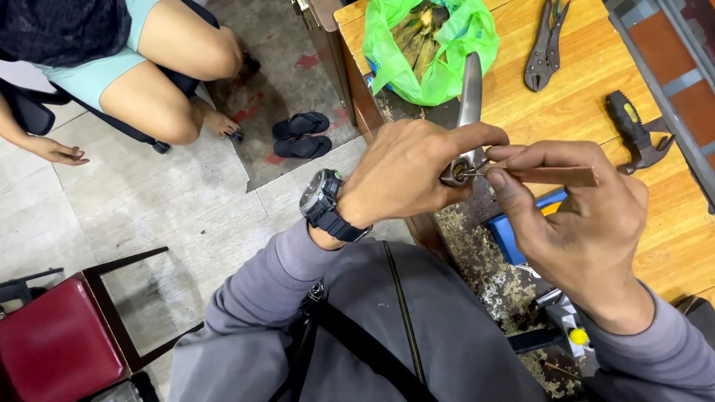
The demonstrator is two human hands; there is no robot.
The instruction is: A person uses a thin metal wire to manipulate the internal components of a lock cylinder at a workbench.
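Wooden table (566,97) bears crumpled green bag (447,45).

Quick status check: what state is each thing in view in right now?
Left hand: gripped around the metal handle.
Metal handle: held up, round end toward the camera.
Right hand: pinching the brown-handled tool.
Brown-handled tool: tip at the handle's round end.
Green plastic bag: open, on the workbench.
Locking pliers: lying untouched.

Both hands (406,175) (577,216) raised (fingers pinched)
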